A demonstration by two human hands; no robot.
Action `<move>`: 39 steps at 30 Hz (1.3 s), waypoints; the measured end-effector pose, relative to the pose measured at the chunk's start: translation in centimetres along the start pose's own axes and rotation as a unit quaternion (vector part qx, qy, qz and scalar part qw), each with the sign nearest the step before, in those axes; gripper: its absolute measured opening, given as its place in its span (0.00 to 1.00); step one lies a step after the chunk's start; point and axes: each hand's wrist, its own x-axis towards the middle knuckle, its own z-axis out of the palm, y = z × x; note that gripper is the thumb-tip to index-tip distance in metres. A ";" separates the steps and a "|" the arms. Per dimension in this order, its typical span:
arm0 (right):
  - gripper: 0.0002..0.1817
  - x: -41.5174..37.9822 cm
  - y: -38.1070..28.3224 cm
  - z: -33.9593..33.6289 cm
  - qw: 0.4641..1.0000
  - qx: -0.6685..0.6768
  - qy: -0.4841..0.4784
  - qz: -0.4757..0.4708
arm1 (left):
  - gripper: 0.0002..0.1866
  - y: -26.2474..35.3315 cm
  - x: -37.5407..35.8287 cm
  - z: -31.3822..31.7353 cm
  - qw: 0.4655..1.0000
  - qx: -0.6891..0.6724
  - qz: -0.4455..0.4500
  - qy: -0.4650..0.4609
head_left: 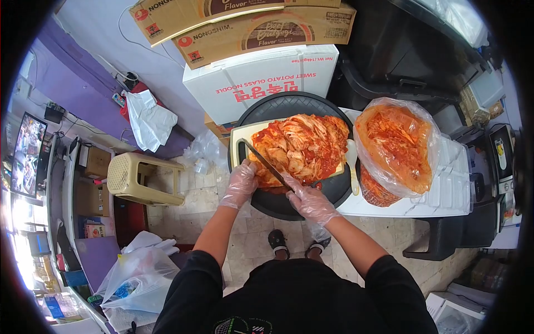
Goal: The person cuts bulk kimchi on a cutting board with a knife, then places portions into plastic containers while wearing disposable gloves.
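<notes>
A heap of red kimchi (303, 145) covers most of a pale cutting board (238, 133), which rests on a round black tray (267, 106). My right hand (310, 201), in a clear plastic glove, is closed round the handle of a long knife (263, 160); the blade slants up to the left across the kimchi's left part. My left hand (242, 181), also gloved, touches the kimchi's lower left edge beside the blade, its fingertips partly hidden. Just right of the board lies a light spoon (352, 161).
An open plastic bag of kimchi (395, 145) stands on the white table (445, 203) at the right. Behind the tray are a white noodle box (261, 72) and brown cartons (267, 34). A beige stool (136, 179) and a filled plastic bag (139, 278) are at the left.
</notes>
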 end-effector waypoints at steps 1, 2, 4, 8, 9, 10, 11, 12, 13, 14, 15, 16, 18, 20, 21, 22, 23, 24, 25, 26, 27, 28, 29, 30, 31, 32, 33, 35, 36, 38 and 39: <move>0.30 -0.2 0.6 0.5 0.999 0.019 0.021 -0.023 | 0.14 0.1 0.1 0.0 1.000 -0.003 0.004 0.001; 0.30 -0.7 1.2 0.8 0.999 0.018 0.021 -0.023 | 0.14 0.1 0.1 0.1 1.000 -0.003 0.003 0.002; 0.30 -2.0 2.3 1.5 0.992 0.080 0.054 -0.081 | 0.13 0.0 0.2 0.2 1.000 -0.005 -0.027 -0.011; 0.30 -2.9 3.1 2.4 0.979 0.148 0.086 -0.108 | 0.12 -0.3 0.1 0.7 0.999 -0.019 -0.035 -0.010; 0.31 -2.5 2.0 1.2 0.985 0.166 0.030 -0.039 | 0.12 -0.6 0.1 0.8 0.999 -0.031 -0.042 -0.003; 0.31 -2.2 1.3 0.6 0.983 0.182 -0.024 0.030 | 0.12 -0.6 0.2 0.8 0.998 -0.042 -0.047 0.004; 0.31 -2.0 1.5 1.0 0.982 0.183 -0.021 0.031 | 0.12 -0.6 0.3 0.7 0.998 -0.043 -0.044 0.002; 0.32 -1.5 1.7 1.5 0.985 0.171 0.006 -0.002 | 0.14 -0.3 0.4 0.4 0.997 -0.037 -0.067 -0.008; 0.32 -1.3 1.9 1.8 0.986 0.158 0.033 -0.036 | 0.16 -0.1 0.6 0.2 0.995 -0.032 -0.091 -0.017; 0.32 -1.6 2.2 1.9 0.986 0.158 0.034 -0.037 | 0.16 0.1 0.6 0.3 0.995 -0.031 -0.089 -0.016; 0.31 -2.3 2.3 1.9 0.993 0.115 0.019 -0.015 | 0.15 0.2 0.5 0.3 0.990 -0.062 -0.128 -0.002; 0.29 -3.0 2.2 1.8 0.997 0.072 0.003 0.006 | 0.15 0.2 0.4 0.3 0.982 -0.092 -0.166 0.012; 0.29 -5.1 2.3 0.6 0.999 0.050 -0.005 0.010 | 0.14 -1.3 0.5 1.2 0.970 -0.133 -0.204 0.005; 0.28 -6.2 3.0 -0.1 1.000 0.022 -0.018 0.013 | 0.14 -1.1 0.7 0.9 0.953 -0.178 -0.246 0.002; 0.28 -6.4 3.2 -0.2 1.000 0.000 -0.012 0.026 | 0.15 0.2 1.1 -0.3 0.942 -0.179 -0.283 -0.010; 0.28 -6.6 3.4 -0.2 0.999 -0.021 -0.006 0.041 | 0.15 1.0 1.4 -0.9 0.930 -0.179 -0.319 -0.024; 0.28 -6.6 3.4 -0.3 0.999 -0.021 -0.005 0.040 | 0.15 -0.3 1.2 -0.1 0.930 -0.179 -0.319 -0.024; 0.28 -6.6 2.9 -1.0 0.999 0.011 0.028 0.017 | 0.16 -2.8 0.7 1.4 0.944 -0.150 -0.291 -0.051; 0.28 -6.4 2.5 -1.3 0.997 0.045 0.060 -0.007 | 0.17 -3.3 0.7 1.4 0.954 -0.119 -0.263 -0.079; 0.28 -6.2 2.4 -1.4 0.997 0.046 0.059 -0.008 | 0.17 -3.5 0.4 1.6 0.954 -0.118 -0.263 -0.079; 0.29 -5.9 2.2 -1.5 0.993 0.064 0.091 -0.038 | 0.17 -2.3 0.4 0.5 0.962 -0.050 -0.254 -0.086; 0.30 -5.7 2.1 -1.5 0.987 0.083 0.123 -0.068 | 0.17 -1.4 0.5 -0.4 0.965 0.019 -0.243 -0.093; 0.30 -5.6 1.8 -1.7 0.987 0.084 0.123 -0.067 | 0.17 -1.1 0.6 -0.8 0.965 0.019 -0.242 -0.093; 0.29 -5.4 1.5 -1.9 0.991 0.095 0.089 -0.045 | 0.16 -0.9 0.8 -1.1 0.955 0.029 -0.272 -0.111; 0.28 -5.3 1.3 -1.9 0.993 0.105 0.055 -0.023 | 0.16 -0.6 0.9 -1.5 0.944 0.039 -0.302 -0.129; 0.28 -5.2 1.0 -1.8 0.993 0.105 0.056 -0.023 | 0.16 -0.2 0.8 -1.8 0.944 0.039 -0.302 -0.128; 0.29 -5.0 0.8 -1.7 0.993 0.106 0.054 -0.021 | 0.18 0.5 0.6 -2.2 0.953 0.030 -0.291 -0.078; 0.30 -4.5 0.5 -1.1 0.993 0.107 0.053 -0.020 | 0.20 0.7 0.4 -2.4 0.959 0.021 -0.281 -0.028; 0.31 -4.2 0.6 -0.7 0.994 0.098 0.044 -0.011 | 0.22 0.5 0.5 -2.4 0.973 -0.007 -0.228 -0.013; 0.33 -3.5 0.5 0.0 0.995 0.089 0.035 -0.003 | 0.23 0.2 0.6 -2.2 0.984 -0.035 -0.175 0.001; 0.33 -3.1 0.2 0.1 0.994 0.098 0.047 -0.015 | 0.25 0.1 0.6 -2.1 0.986 0.002 -0.158 -0.044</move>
